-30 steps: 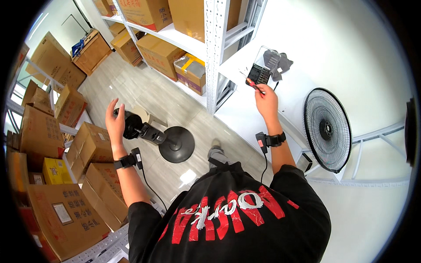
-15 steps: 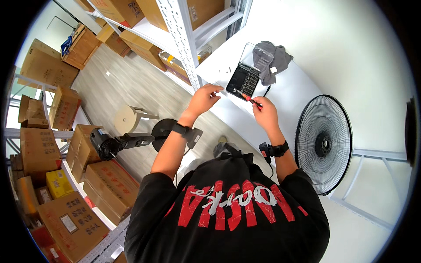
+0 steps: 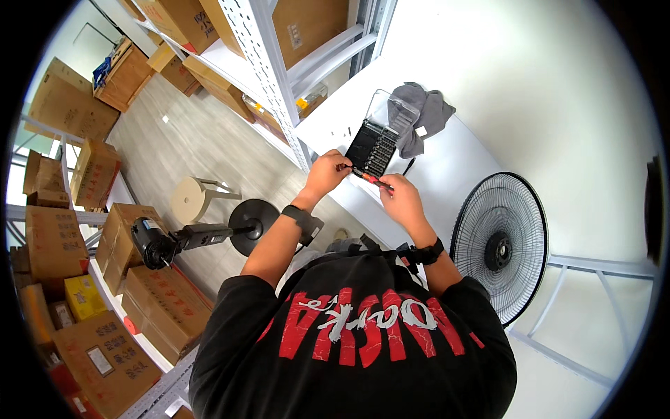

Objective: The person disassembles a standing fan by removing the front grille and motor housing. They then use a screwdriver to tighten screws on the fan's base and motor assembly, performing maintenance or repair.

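A black screwdriver-bit case (image 3: 373,148) lies open on the white table (image 3: 453,160), its clear lid raised behind it. My left hand (image 3: 328,171) pinches the tip end of a small red-handled screwdriver (image 3: 370,179) right at the case's near edge. My right hand (image 3: 399,202) grips the handle end of the same screwdriver. A grey cloth (image 3: 419,115) lies crumpled just behind the case.
A black fan grille (image 3: 497,244) leans at the table's right edge. A fan stand with motor and round base (image 3: 199,236) lies on the floor at left, near a round stool (image 3: 192,199). Metal shelving (image 3: 272,63) with cardboard boxes (image 3: 66,241) surrounds the floor.
My left hand left the fan stand on the floor and came up to the screwdriver at the bit case. The view swung toward the table.
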Action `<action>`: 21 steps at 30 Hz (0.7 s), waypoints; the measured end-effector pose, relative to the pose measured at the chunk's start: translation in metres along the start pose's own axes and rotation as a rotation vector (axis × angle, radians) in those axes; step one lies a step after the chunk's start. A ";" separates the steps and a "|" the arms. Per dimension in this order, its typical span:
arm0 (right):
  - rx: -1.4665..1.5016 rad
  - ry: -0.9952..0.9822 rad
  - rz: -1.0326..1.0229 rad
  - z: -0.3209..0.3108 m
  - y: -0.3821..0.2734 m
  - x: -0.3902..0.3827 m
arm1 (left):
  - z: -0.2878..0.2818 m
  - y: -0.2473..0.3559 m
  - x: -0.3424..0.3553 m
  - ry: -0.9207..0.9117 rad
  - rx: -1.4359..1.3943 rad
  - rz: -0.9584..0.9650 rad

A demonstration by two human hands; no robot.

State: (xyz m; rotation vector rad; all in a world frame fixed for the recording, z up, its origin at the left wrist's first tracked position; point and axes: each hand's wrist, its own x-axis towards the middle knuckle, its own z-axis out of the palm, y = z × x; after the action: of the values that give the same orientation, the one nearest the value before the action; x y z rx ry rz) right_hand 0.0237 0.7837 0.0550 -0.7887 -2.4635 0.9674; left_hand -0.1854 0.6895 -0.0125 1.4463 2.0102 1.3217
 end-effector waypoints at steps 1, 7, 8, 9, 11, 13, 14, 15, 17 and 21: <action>0.009 0.008 0.003 -0.002 0.001 0.000 | 0.001 0.000 -0.001 -0.003 0.002 -0.007; 0.045 0.011 -0.006 -0.018 0.005 0.003 | 0.002 0.002 -0.002 0.004 -0.004 -0.035; 0.046 0.022 -0.009 -0.023 0.003 0.004 | 0.001 0.001 -0.002 0.014 0.002 -0.036; 0.047 0.036 -0.009 -0.028 0.000 0.005 | 0.000 0.001 0.000 0.022 0.009 -0.036; 0.071 0.041 -0.010 -0.033 -0.005 0.005 | -0.004 0.002 -0.003 0.044 -0.008 -0.041; 0.124 0.031 0.018 -0.035 -0.009 0.006 | -0.017 0.006 -0.004 0.072 -0.048 -0.050; 0.155 0.044 0.004 -0.034 -0.009 0.007 | -0.025 0.006 -0.007 0.084 -0.065 -0.072; 0.189 0.053 -0.013 -0.031 -0.010 0.008 | -0.033 0.003 -0.013 0.126 -0.072 -0.093; 0.263 0.035 -0.021 -0.024 -0.016 0.010 | -0.053 -0.005 -0.029 0.219 -0.080 -0.138; 0.421 -0.124 -0.101 -0.004 -0.045 0.014 | -0.097 -0.022 -0.083 0.318 -0.182 -0.255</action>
State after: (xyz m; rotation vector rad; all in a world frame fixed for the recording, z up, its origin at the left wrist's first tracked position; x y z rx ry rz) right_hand -0.0011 0.7666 0.0918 -0.4714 -2.2508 1.4653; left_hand -0.2310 0.5694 -0.0008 0.9108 2.1112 1.6487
